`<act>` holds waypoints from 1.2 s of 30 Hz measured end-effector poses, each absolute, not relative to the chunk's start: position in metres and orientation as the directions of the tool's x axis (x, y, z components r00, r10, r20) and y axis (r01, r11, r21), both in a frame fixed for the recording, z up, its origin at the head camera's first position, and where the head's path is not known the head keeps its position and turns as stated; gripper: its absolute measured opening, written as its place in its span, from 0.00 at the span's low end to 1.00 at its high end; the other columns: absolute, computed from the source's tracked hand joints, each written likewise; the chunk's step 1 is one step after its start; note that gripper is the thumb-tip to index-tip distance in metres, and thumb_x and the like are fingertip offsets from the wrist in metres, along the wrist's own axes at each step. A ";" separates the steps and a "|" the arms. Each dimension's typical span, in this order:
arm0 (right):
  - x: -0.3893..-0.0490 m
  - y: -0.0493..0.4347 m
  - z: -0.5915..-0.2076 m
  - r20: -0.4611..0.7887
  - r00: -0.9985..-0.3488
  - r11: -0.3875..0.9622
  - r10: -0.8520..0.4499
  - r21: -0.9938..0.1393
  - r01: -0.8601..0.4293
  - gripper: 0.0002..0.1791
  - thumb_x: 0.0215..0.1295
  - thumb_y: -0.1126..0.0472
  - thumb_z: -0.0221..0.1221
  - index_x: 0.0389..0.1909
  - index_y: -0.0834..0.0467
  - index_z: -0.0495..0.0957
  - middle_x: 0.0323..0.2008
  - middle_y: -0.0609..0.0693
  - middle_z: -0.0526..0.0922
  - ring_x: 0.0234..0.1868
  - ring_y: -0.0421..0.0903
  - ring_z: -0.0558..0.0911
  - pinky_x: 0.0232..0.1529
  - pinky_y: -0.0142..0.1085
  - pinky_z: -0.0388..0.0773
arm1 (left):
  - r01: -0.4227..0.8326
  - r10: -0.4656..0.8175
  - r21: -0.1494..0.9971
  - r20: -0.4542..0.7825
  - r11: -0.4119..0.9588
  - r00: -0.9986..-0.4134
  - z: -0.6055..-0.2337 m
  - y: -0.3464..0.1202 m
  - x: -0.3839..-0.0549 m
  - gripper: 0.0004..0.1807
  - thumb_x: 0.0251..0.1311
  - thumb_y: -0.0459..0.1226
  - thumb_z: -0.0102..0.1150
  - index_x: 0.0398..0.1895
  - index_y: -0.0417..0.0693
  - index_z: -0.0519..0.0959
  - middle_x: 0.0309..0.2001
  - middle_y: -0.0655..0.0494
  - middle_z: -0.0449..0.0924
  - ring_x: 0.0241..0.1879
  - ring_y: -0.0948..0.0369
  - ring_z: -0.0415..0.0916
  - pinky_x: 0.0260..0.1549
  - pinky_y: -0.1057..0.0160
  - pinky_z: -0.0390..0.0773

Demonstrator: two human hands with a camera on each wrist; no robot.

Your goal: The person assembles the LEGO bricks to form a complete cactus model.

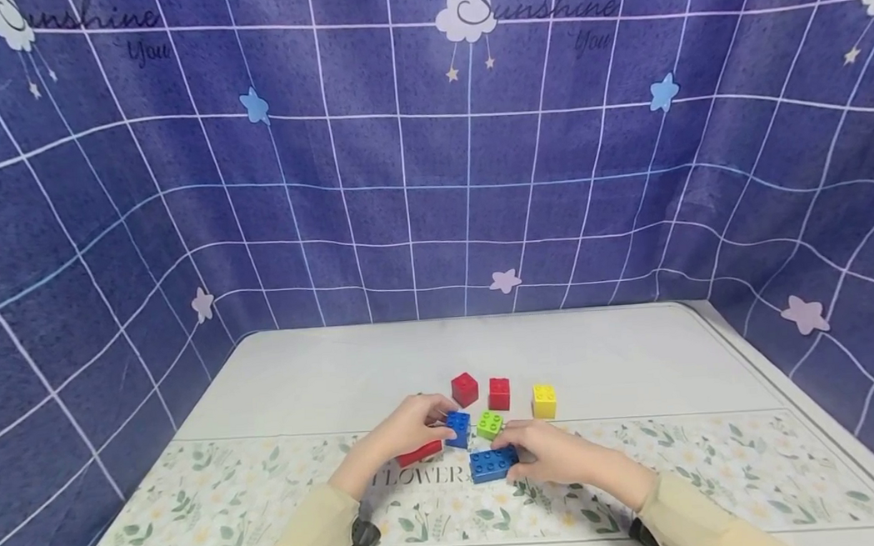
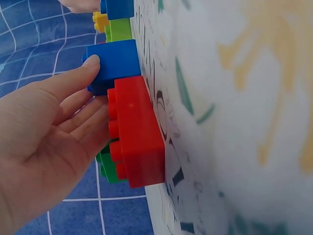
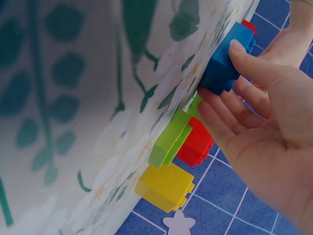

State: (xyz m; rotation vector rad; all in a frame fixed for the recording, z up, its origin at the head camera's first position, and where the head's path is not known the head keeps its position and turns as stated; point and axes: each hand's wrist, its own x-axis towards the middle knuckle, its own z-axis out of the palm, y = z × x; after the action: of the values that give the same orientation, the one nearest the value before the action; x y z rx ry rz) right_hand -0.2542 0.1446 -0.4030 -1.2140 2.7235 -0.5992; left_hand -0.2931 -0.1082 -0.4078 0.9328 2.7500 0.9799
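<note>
My left hand (image 1: 414,423) pinches the shorter blue toy brick (image 1: 457,429), its thumb (image 2: 91,63) laid on one side in the left wrist view. A long red brick (image 2: 139,132) lies just beside those fingers, partly covered by the hand in the head view. My right hand (image 1: 541,452) grips one end of the longer blue brick (image 1: 489,465), studs up, thumb on its near side. Between the hands, slightly farther back, sits a light green brick (image 1: 490,424). Another light green brick (image 3: 170,139) shows near the right hand in the right wrist view.
Two red bricks, one on the left (image 1: 465,389) and one on the right (image 1: 499,394), stand behind the hands. A yellow brick (image 1: 544,401) is farther right. In the left wrist view a dark green brick (image 2: 112,167) shows behind the long red one. A flower-printed mat (image 1: 270,492) covers the table's front.
</note>
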 end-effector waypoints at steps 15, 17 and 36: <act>-0.257 0.149 -0.399 0.129 -0.722 0.643 -0.679 -0.369 -0.671 0.19 0.58 0.61 0.63 0.50 0.61 0.77 0.46 0.52 0.80 0.45 0.44 0.79 0.49 0.38 0.78 | 0.484 0.541 0.615 0.109 0.622 -0.834 -0.405 -0.103 -0.293 0.18 0.56 0.40 0.65 0.49 0.45 0.76 0.44 0.53 0.82 0.43 0.59 0.80 0.46 0.59 0.80; -0.257 0.150 -0.399 0.145 -0.731 0.653 -0.667 -0.358 -0.667 0.20 0.58 0.60 0.64 0.50 0.62 0.77 0.47 0.53 0.80 0.50 0.48 0.79 0.53 0.43 0.77 | 0.494 0.545 0.623 0.126 0.607 -0.829 -0.404 -0.102 -0.293 0.18 0.56 0.40 0.64 0.49 0.44 0.76 0.44 0.52 0.82 0.42 0.59 0.80 0.46 0.59 0.80; -0.265 0.159 -0.403 0.189 -0.789 0.713 -0.585 -0.342 -0.611 0.20 0.58 0.61 0.64 0.51 0.64 0.76 0.47 0.55 0.80 0.50 0.52 0.79 0.50 0.44 0.78 | 0.506 0.537 0.610 0.151 0.610 -0.830 -0.403 -0.102 -0.282 0.19 0.55 0.44 0.65 0.47 0.47 0.76 0.41 0.56 0.82 0.37 0.64 0.80 0.38 0.70 0.80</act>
State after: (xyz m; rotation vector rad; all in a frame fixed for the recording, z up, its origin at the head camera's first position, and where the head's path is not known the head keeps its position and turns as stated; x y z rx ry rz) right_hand -0.2646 0.1590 -0.4029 -1.0381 2.9694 -0.6314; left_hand -0.2818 -0.1016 -0.4033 0.8996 2.7768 1.0285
